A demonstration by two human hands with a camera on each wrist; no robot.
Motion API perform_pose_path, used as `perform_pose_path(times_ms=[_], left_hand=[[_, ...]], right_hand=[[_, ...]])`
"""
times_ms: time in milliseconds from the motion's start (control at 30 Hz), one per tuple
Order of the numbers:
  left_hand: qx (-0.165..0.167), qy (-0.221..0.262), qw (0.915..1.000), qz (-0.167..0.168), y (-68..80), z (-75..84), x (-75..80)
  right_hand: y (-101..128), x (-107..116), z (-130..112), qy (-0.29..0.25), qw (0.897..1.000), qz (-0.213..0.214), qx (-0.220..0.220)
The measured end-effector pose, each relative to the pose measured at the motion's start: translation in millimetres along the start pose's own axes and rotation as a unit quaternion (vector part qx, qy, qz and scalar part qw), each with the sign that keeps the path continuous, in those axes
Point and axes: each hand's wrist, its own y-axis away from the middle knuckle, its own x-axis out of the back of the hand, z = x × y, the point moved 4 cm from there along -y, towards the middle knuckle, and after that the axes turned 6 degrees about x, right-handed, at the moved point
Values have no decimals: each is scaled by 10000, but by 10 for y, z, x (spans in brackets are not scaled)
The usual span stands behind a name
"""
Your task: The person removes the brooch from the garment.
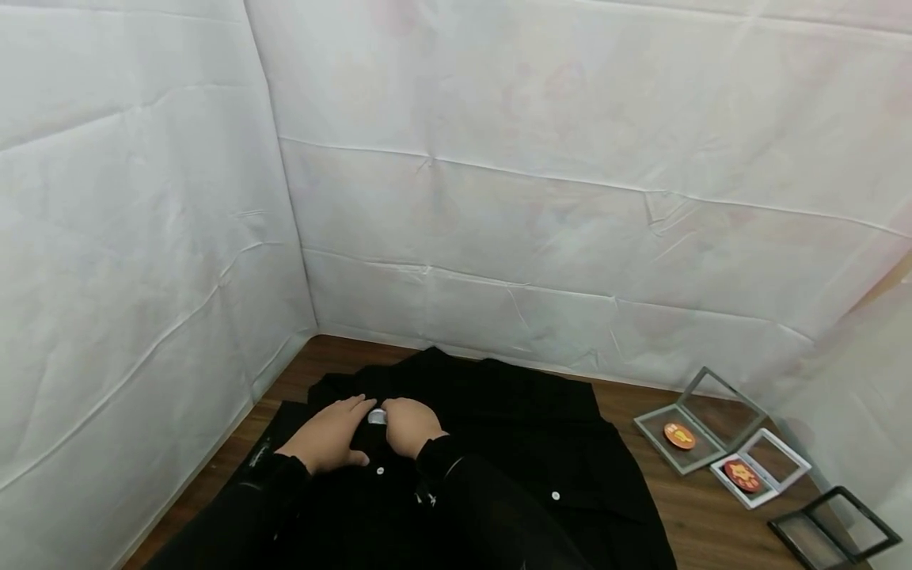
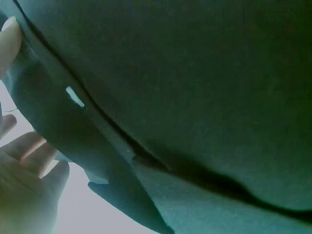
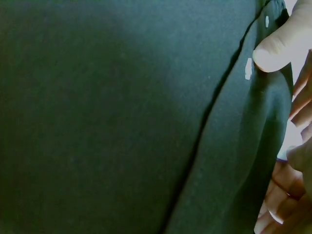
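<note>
A black shirt [image 1: 499, 443] lies spread on the wooden table [image 1: 684, 507], close to the corner of the white sheeted walls [image 1: 499, 198], and both hands are on it near its collar end. Between them sits a small light-coloured thing [image 1: 377, 416], too small to make out. The left hand [image 1: 329, 435] rests on the cloth with its fingers stretched toward that spot, thumb lying along the front; from the left wrist view the fingers [image 2: 29, 161] look loosely bent beside the shirt's front strip, with a fingertip at the fabric edge, but I cannot tell whether it pinches anything. The right hand [image 1: 412, 426] is curled over, knuckles up, right against the light thing; in the right wrist view a fingertip [image 3: 275, 51] presses on the placket just beside a small white buttonhole mark [image 3: 248, 68], with the other fingers bent under the edge of the cloth, so it seems to grip the strip. Two white buttons [image 1: 380, 471] show down the shirt's front.

Well off to the right on the table lie three open frame cases: a grey one [image 1: 701, 419] holding an orange badge [image 1: 679, 435], a white one [image 1: 762, 467] holding a red badge [image 1: 743, 475], and a black one [image 1: 834, 526] nearest the edge.
</note>
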Motion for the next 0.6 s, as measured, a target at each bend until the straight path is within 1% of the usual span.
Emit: perform_pose_path(times_ms=[67, 167, 267, 433, 500, 600], left_hand=[[-40, 137, 9999, -12, 13, 12, -7], [-38, 326, 9994, -53, 27, 8, -27], [45, 418, 9990, -117, 25, -23, -69], [-18, 453, 9988, -181, 15, -15, -78], [-5, 389, 9990, -213, 20, -7, -61], [81, 258, 9993, -269, 34, -13, -26]], right_hand=[[6, 4, 12, -171, 9997, 60, -169], [8, -3, 37, -393, 9980, 259, -428], [8, 3, 41, -450, 9971, 353, -510], [-4, 1, 48, -188, 9985, 179, -480], [-13, -26, 55, -76, 9988, 97, -480], [-23, -66, 43, -75, 9989, 42, -462]])
